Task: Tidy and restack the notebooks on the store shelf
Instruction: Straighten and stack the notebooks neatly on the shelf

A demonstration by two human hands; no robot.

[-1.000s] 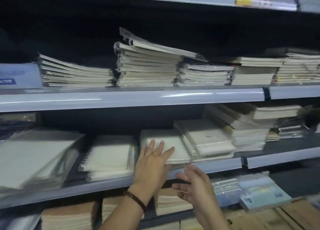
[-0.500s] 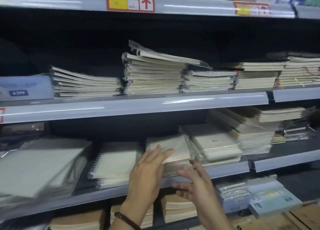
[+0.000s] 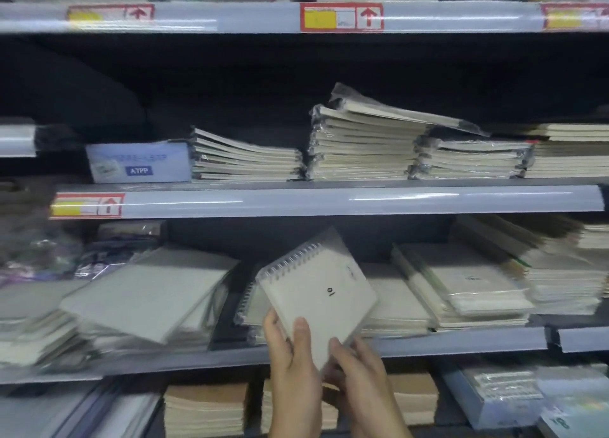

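A white spiral notebook (image 3: 321, 289) in clear wrap is lifted and tilted in front of the middle shelf (image 3: 428, 342), its wire binding at the upper left. My left hand (image 3: 290, 348) grips its lower left edge, thumb on the cover. My right hand (image 3: 356, 362) holds its bottom corner from below. Behind it lies a stack of spiral notebooks (image 3: 252, 309). To the right sit flat piles of wrapped notebooks (image 3: 468, 289). A skewed large notebook (image 3: 148, 296) lies on a messy pile at the left.
The upper shelf (image 3: 329, 200) carries several stacks of wrapped notebooks (image 3: 365, 144) and a pale blue box (image 3: 138, 162). Brown-covered pads (image 3: 204, 408) sit on the lowest shelf, with wrapped packs (image 3: 501, 391) at the lower right. Price labels mark the shelf rails.
Both hands were flat against the notebooks on the middle shelf; now they hold one spiral notebook raised off the stack and tilted. The view has shifted left and upward.
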